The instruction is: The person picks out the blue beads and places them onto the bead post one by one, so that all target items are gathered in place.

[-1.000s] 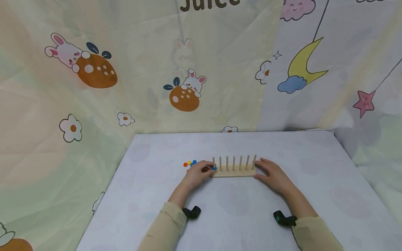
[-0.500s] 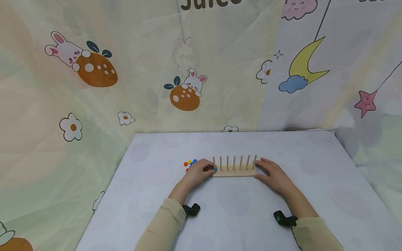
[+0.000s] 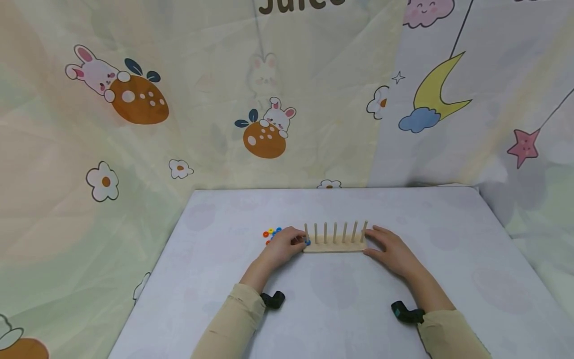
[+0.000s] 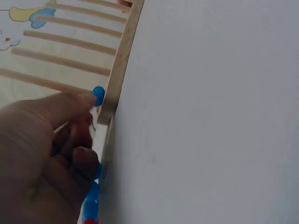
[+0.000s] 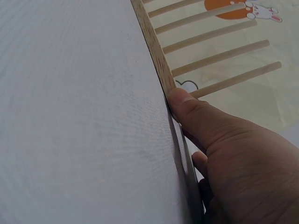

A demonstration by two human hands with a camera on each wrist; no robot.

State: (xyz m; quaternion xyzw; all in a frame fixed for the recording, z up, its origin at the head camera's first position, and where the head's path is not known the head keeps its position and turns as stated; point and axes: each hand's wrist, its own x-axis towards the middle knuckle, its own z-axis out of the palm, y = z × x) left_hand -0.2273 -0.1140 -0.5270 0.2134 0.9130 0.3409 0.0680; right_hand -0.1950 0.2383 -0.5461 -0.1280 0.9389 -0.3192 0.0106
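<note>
A wooden peg board (image 3: 334,248) with a row of several upright pegs stands on the table. My left hand (image 3: 283,246) is at its left end. Thumb and fingers pinch a small blue bead (image 4: 98,96) low on the leftmost peg, by the base. In the head view this hand partly covers the bead. At the other end, my right hand (image 3: 393,252) holds the board between thumb and fingers. Its thumb (image 5: 180,99) presses the board's end in the right wrist view, while the other fingers are mostly hidden behind.
Several loose red, yellow and blue beads (image 3: 271,232) lie on the table just left of my left hand, partly hidden by it. The white table (image 3: 341,304) reaches back to a printed cloth backdrop (image 3: 202,109). Each wrist wears a black camera (image 3: 407,313).
The blue bead in my left fingers has gone slightly down, to the foot of the leftmost peg. My right hand and the board have stayed in place.
</note>
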